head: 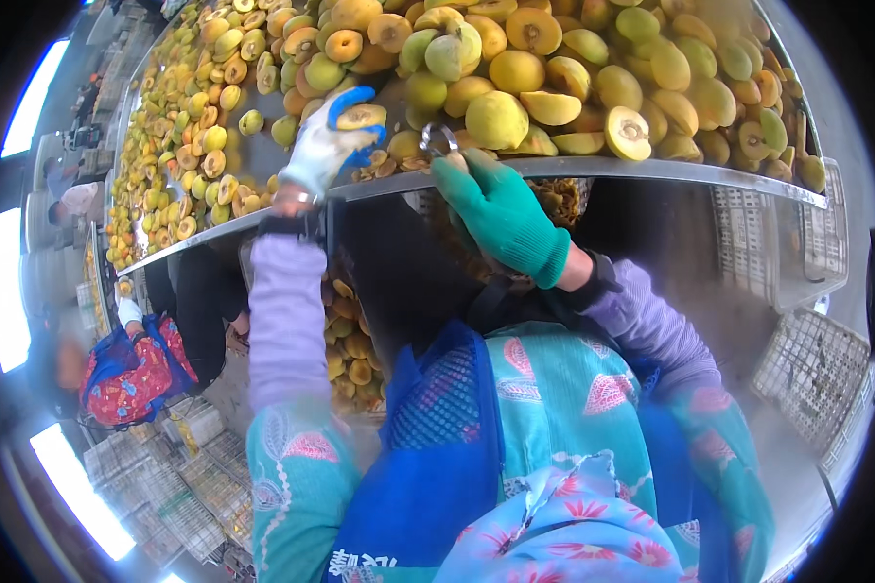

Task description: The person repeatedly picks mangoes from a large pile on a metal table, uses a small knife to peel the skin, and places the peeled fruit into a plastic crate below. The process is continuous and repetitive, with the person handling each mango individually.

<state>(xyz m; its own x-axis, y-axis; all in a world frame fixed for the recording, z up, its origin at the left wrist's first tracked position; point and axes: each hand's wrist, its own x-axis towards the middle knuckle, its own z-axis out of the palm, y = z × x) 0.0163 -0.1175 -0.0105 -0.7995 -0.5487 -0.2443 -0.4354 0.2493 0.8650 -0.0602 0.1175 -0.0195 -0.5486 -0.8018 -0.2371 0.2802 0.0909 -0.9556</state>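
In my left hand (319,142), gloved in white with blue-coated fingers, is a halved yellow stone fruit (362,116), cut face up. It is above the near edge of a metal-rimmed table (612,169). To its right, my right hand (507,215), in a green knitted glove, grips a small looped metal pitting tool (437,137) that points away from me. The loop is apart from the held half. Beyond both hands, whole and halved stone fruit (518,71) are heaped, and one half with its pit showing (628,134) rests at the rim.
Beneath the table edge, a container holds brown pits or scraps (558,200). More fruit (354,350) lies low beside my legs. White plastic crates (809,379) stand at right; stacked crates (182,481) are at lower left. Another person in red patterned sleeves (138,372) works at left.
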